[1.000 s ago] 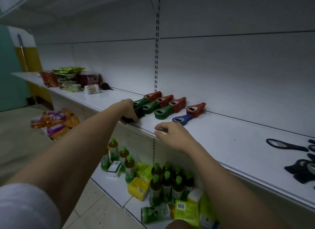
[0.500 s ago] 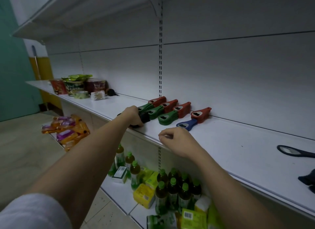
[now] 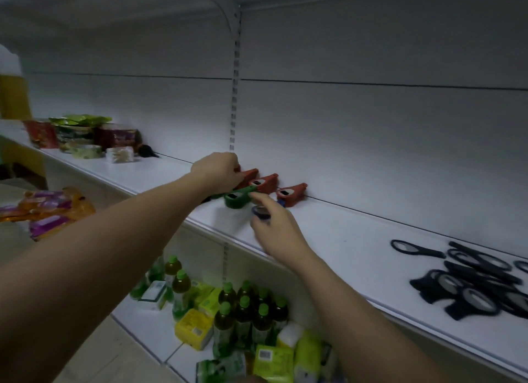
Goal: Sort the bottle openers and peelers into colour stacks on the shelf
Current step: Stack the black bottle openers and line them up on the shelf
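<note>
Blue bottle opener [image 3: 260, 212] lies just ahead of the right hand [image 3: 275, 228], fingertips touching it — grip unclear; left hand [image 3: 218, 172] clenched over the green-and-orange openers [image 3: 251, 187]; handle axis hidden.

My feed is dim and cool-toned, with a grey cast over everything. The brightest patch I get is the white metal shelf board [image 3: 328, 240] around the centre, and the white back panel [image 3: 371, 143] just above it; brightness falls off toward every corner, darkest at 1 o'clock and 11 o'clock. I cannot see any lamp. Shadows are soft with no hard edges, and there is no glare. Motion blur smears my right hand [image 3: 274, 228]; the pile of black bottle openers [image 3: 471, 285] at 4 o'clock is soft too. Wide-angle distortion bows the shelf edge and stretches my forearms at the lower corners.
</note>
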